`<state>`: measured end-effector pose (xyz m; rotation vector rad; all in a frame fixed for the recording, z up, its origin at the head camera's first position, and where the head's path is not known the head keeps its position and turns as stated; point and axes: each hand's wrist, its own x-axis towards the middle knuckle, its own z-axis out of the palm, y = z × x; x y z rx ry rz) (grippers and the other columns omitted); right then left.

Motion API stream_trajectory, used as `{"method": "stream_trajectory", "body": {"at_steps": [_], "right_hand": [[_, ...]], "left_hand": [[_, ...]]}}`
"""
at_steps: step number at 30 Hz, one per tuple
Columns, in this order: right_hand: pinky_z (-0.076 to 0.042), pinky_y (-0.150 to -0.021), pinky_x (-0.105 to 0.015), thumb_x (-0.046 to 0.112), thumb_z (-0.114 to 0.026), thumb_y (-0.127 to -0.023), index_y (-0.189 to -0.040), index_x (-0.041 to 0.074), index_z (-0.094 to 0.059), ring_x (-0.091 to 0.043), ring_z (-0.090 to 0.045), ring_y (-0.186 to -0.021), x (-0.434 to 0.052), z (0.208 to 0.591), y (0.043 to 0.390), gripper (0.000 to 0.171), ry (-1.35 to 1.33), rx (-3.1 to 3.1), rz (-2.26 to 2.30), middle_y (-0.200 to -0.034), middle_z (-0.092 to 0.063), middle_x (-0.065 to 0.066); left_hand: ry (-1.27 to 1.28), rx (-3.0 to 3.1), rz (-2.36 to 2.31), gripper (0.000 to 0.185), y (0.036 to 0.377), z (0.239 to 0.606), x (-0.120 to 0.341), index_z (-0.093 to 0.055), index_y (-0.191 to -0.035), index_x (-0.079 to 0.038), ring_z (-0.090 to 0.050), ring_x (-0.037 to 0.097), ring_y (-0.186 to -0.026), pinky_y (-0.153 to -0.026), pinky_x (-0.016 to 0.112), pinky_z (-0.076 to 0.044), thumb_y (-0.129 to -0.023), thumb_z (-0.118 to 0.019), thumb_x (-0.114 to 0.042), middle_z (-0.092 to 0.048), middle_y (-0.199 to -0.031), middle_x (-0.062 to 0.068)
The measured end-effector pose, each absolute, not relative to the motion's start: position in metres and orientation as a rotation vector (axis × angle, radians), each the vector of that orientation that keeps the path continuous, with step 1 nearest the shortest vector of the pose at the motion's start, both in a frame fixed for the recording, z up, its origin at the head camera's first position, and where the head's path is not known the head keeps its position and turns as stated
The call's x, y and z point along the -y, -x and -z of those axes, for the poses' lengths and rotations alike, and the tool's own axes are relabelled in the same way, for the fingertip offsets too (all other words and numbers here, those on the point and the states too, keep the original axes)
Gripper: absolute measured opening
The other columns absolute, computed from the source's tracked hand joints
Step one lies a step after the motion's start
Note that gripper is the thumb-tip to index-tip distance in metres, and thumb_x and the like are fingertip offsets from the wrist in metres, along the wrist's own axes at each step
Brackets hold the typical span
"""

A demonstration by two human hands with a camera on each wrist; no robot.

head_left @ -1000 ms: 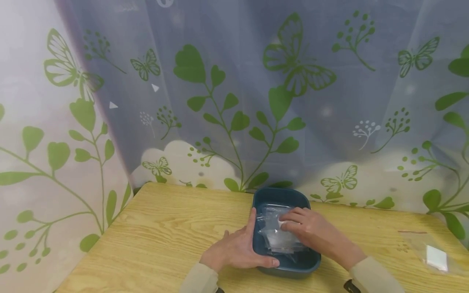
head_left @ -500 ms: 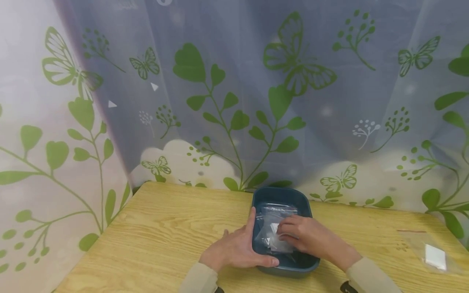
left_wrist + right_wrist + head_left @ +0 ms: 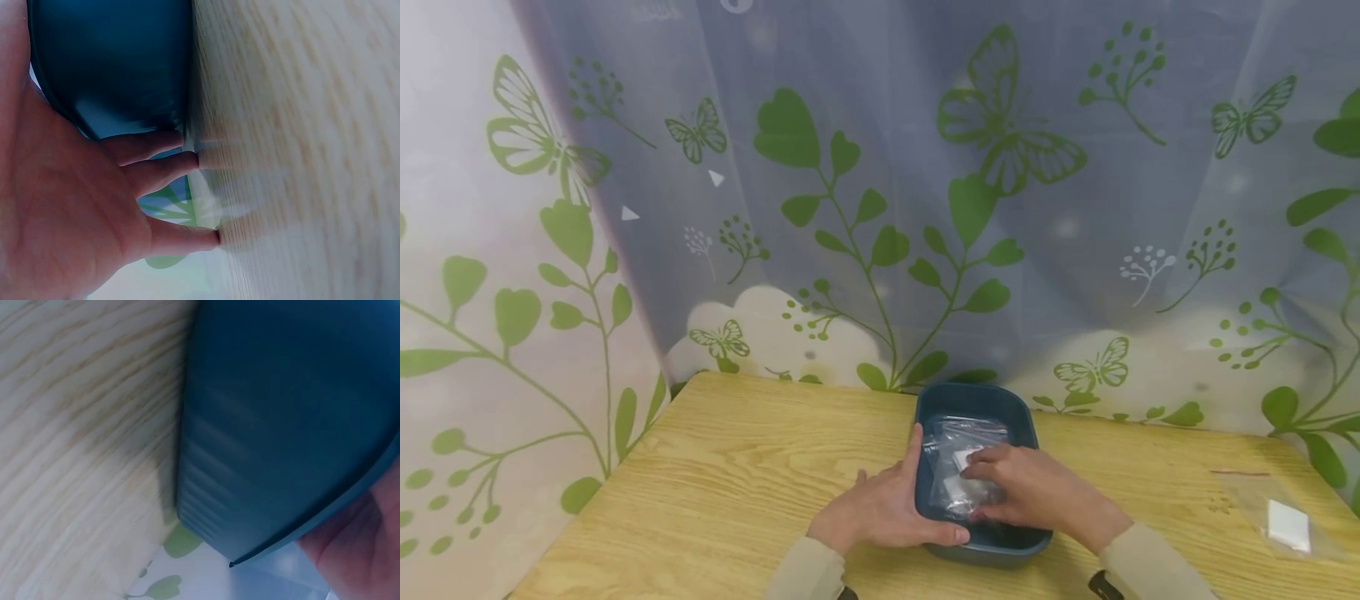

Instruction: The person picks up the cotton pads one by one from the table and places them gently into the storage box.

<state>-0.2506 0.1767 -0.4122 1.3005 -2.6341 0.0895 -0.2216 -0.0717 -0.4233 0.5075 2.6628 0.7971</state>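
The right hand [image 3: 1026,492] reaches into the tray [image 3: 934,402] from the near right, fingers curled on a clear bag [image 3: 958,467] lying directly under them, long axis running near to far. The left hand [image 3: 887,508] (fingers straight) braces the tray's left wall on the table [image 3: 737,467].

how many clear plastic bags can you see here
2 at least. One bag lies in the blue tub, under the right hand; more may be piled beneath it. The other bag lies on the table at the far right.
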Motion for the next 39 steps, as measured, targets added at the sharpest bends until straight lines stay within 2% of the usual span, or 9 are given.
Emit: {"method": "stream_trajectory", "body": {"at_steps": [10,15,25,32,39], "right_hand": [[-0.061,-0.083,-0.044,0.045,-0.075,-0.092,-0.121,0.016,-0.074,-0.026,-0.073,-0.106,-0.190,0.406,0.245,0.042,-1.268,2.576,-0.209,-0.123,-0.074,-0.009],[-0.061,-0.083,-0.044,0.043,-0.078,-0.089,-0.128,0.015,-0.071,-0.024,-0.073,-0.106,-0.204,0.403,0.242,0.048,-1.190,2.467,-0.241,-0.124,-0.073,-0.008],[-0.057,-0.085,-0.058,0.050,-0.082,-0.082,-0.131,0.022,-0.070,-0.033,-0.068,-0.115,-0.232,0.404,0.230,0.058,-0.896,2.452,-0.220,-0.130,-0.070,-0.011],[-0.054,-0.085,-0.064,0.057,-0.077,-0.084,-0.138,0.019,-0.065,-0.039,-0.065,-0.119,-0.248,0.402,0.223,0.066,-0.729,2.542,-0.182,-0.135,-0.067,-0.010],[-0.052,-0.082,-0.068,0.060,-0.077,-0.082,-0.141,0.022,-0.060,-0.042,-0.061,-0.122,-0.265,0.401,0.218,0.072,-0.613,2.577,-0.148,-0.137,-0.065,-0.012]], "left_hand": [[-0.518,-2.668,-0.801,0.138,0.223,0.425,0.071,0.020,-0.163,-0.024,-0.045,0.030,-0.147,-0.118,0.073,-0.023,-0.075,-0.069,-0.081,-0.041,-0.163,0.010],[-0.518,-2.668,-0.791,0.138,0.224,0.426,0.071,0.020,-0.163,-0.024,-0.045,0.031,-0.147,-0.117,0.073,-0.023,-0.075,-0.068,-0.082,-0.041,-0.163,0.010],[-0.518,-2.694,-0.791,0.139,0.223,0.427,0.070,0.017,-0.164,-0.023,-0.046,0.033,-0.146,-0.117,0.074,-0.025,-0.073,-0.070,-0.081,-0.042,-0.162,0.011],[-0.512,-2.687,-0.792,0.138,0.222,0.426,0.070,0.017,-0.164,-0.024,-0.045,0.033,-0.147,-0.117,0.074,-0.023,-0.074,-0.071,-0.081,-0.042,-0.163,0.011],[-0.510,-2.694,-0.772,0.138,0.221,0.424,0.069,0.018,-0.164,-0.024,-0.045,0.033,-0.148,-0.118,0.074,-0.022,-0.074,-0.070,-0.082,-0.041,-0.163,0.011]]}}
